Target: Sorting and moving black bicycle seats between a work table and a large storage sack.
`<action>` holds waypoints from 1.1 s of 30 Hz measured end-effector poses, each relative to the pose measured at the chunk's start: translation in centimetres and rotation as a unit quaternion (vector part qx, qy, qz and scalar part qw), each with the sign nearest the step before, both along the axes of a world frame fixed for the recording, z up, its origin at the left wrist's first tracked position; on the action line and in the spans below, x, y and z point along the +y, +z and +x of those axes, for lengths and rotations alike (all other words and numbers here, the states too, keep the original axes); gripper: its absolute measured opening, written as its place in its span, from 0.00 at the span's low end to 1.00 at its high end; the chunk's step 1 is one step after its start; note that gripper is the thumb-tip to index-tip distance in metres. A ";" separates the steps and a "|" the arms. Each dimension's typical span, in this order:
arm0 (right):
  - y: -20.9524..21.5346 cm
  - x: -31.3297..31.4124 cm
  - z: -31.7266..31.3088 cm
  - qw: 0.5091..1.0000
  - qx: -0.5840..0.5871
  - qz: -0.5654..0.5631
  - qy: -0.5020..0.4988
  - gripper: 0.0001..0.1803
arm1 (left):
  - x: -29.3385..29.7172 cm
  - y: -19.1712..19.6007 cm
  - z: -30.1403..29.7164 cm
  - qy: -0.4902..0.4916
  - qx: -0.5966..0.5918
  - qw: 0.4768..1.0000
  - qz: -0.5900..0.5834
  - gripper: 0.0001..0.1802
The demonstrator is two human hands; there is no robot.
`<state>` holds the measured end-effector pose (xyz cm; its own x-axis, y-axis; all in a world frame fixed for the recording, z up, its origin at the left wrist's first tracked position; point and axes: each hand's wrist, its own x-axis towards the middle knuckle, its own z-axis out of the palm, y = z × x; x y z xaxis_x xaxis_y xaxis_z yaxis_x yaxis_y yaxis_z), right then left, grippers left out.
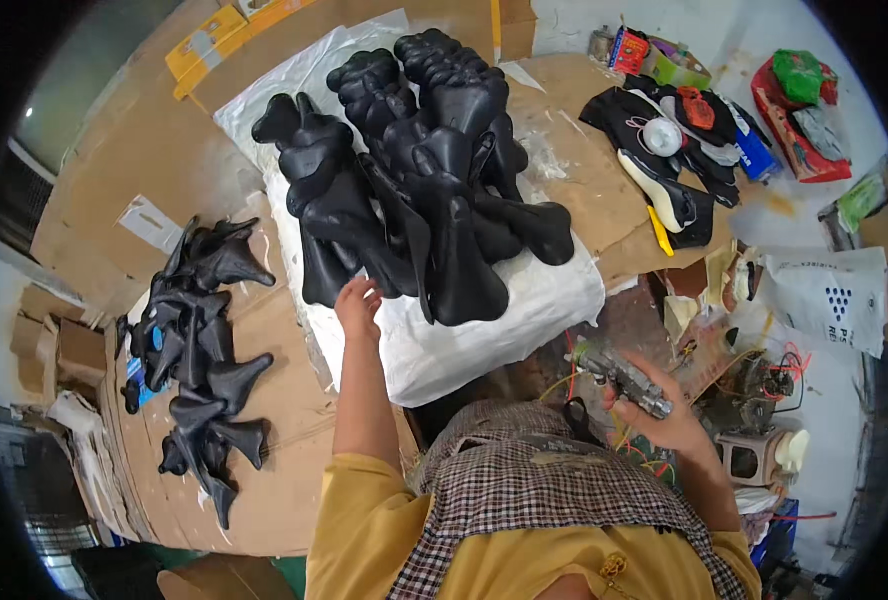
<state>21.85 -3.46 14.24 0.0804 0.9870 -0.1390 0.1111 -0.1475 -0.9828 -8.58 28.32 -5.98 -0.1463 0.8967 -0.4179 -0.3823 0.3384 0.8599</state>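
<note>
Several black bicycle saddles [459, 265] are heaped on a white-wrapped block [484, 350] in front of me. My left hand [360, 306] is at the near left edge of this heap, fingers slightly bent and apart, close to the nose of one saddle. Whether the fingertips touch it I cannot tell. In my right hand [669, 405] is a metal spray gun [624, 378], held out to the right of the block, with its front end pointing left. Part of its handle is hidden in my palm.
More black saddle pieces [199, 350] lie on cardboard [294, 450] at the left. Dark cloth and a white-and-black piece [654, 190] rest at the far right. A white printed bag [829, 290], coiled wires [789, 365] and an open metal housing [749, 460] crowd the right side.
</note>
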 end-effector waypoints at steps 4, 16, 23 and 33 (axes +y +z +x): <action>-0.4 -0.1 -2.3 0.999 -0.048 0.012 -0.010 0.31 | 5.4 1.4 1.3 -0.049 0.228 0.958 0.168 0.10; -1.3 2.1 -4.3 0.995 -0.030 -0.059 -0.075 0.30 | 15.0 6.3 3.9 -0.523 0.650 0.403 0.378 0.11; -1.8 6.6 -2.5 0.998 -0.050 -0.034 -0.013 0.29 | 19.0 17.1 -2.1 -0.356 0.586 0.525 0.505 0.11; 1.0 10.2 -4.0 0.982 0.003 0.014 0.189 0.29 | 4.4 11.4 -14.1 0.043 -0.096 0.993 -0.045 0.06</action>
<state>17.84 6.77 15.26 -0.2927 0.9497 -0.1112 0.1463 -0.0705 -0.9867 -22.72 32.73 5.47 -0.1300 0.8421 -0.5234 -0.5674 0.3697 0.7358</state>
